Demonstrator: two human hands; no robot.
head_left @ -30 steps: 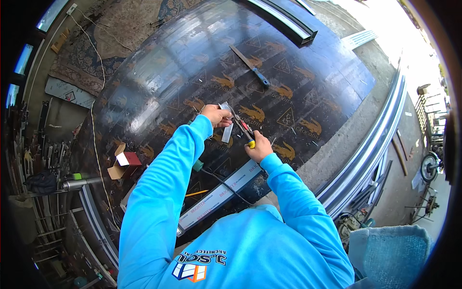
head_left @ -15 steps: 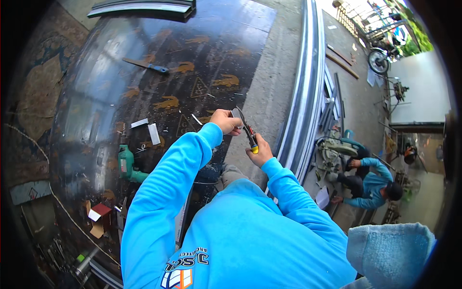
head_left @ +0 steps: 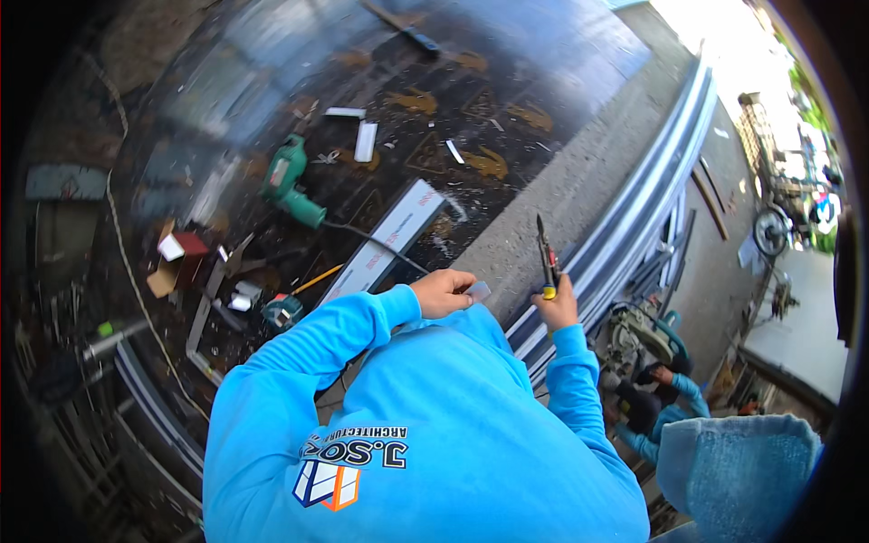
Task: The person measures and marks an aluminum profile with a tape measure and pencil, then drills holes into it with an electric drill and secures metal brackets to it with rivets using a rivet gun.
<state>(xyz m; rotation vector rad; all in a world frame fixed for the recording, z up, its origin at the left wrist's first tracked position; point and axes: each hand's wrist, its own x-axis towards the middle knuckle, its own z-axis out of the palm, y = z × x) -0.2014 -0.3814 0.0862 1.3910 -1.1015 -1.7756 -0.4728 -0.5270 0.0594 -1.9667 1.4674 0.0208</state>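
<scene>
My left hand (head_left: 444, 294) is closed, pinching a small pale strip piece (head_left: 479, 290) in front of my body. To the right, my right hand (head_left: 557, 310) grips a pair of snips (head_left: 547, 253) by the yellow-ended handles, its dark pointed blades facing away from me. The snips and the piece are apart. Beyond my left hand, a long white-filmed profile (head_left: 385, 240) lies on the dark printed board (head_left: 507, 90). Short white offcuts (head_left: 365, 142) and scraps are scattered farther out.
On the board lie a green corded power tool (head_left: 291, 181), a blue-handled blade tool (head_left: 403, 27), an opened red box (head_left: 186, 258) and a tape measure (head_left: 282, 311). Long metal profiles (head_left: 665, 149) run along the right. A co-worker (head_left: 670, 403) crouches beside a cutting machine (head_left: 638, 330).
Both hands have come apart, and the snips have left the piece. My left hand drew in toward my body. The view has turned, showing the white-filmed profile and tape measure more fully.
</scene>
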